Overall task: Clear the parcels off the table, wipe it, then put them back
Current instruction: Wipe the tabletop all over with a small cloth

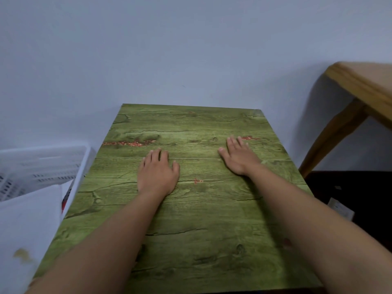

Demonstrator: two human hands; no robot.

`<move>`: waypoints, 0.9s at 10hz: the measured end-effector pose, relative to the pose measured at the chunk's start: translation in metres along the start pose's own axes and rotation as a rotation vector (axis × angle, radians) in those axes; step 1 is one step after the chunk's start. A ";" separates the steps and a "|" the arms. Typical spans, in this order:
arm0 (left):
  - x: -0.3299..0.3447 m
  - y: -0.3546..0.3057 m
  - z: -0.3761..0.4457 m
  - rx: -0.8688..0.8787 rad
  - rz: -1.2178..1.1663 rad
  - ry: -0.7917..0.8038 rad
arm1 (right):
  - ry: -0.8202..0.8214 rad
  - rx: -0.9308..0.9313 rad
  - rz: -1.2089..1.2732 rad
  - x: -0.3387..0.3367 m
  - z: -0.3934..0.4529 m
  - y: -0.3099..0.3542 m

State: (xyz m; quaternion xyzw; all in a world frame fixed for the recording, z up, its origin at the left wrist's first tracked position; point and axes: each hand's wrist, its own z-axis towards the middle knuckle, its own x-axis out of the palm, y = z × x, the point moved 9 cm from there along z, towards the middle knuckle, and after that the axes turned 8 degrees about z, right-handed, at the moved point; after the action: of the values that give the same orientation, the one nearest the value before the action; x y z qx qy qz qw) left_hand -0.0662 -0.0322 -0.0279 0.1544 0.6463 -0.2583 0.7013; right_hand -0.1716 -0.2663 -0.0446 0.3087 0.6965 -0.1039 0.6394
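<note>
The table [191,219] has a green wood-grain top with a few red marks, and it reaches back to a pale wall. Nothing lies on the top. My left hand [158,172] rests flat on it near the middle, fingers straight and pointing away from me. My right hand [238,158] lies flat a little farther back and to the right, fingers spread. Neither hand holds anything. White parcels [29,225] show to the left, below the table's edge. A dark parcel with a pale label [341,209] lies low on the right.
A white slotted plastic crate [42,166] stands at the left, close against the table's side. A light wooden table [364,85] with a slanted leg juts in at the upper right. The floor area to the right is dark.
</note>
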 end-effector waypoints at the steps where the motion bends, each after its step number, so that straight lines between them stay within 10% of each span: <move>1: 0.000 0.001 0.002 -0.004 -0.008 -0.001 | 0.030 -0.115 -0.029 0.013 -0.013 0.032; 2: 0.001 0.000 0.001 0.000 -0.006 0.004 | 0.118 -0.350 -0.055 0.023 -0.034 0.053; 4: 0.000 -0.001 0.000 0.001 0.008 0.001 | 0.026 -0.006 0.002 -0.004 -0.001 -0.020; 6: 0.002 0.000 0.002 0.001 0.025 0.002 | 0.136 -0.344 -0.030 0.018 -0.030 0.039; 9: -0.001 -0.001 0.002 0.002 0.034 0.000 | 0.005 0.120 0.040 0.002 -0.007 -0.017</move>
State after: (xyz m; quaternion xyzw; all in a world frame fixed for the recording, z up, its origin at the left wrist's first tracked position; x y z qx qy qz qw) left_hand -0.0654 -0.0342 -0.0263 0.1663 0.6433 -0.2470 0.7054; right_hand -0.1870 -0.2753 -0.0499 0.3607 0.6844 -0.1318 0.6198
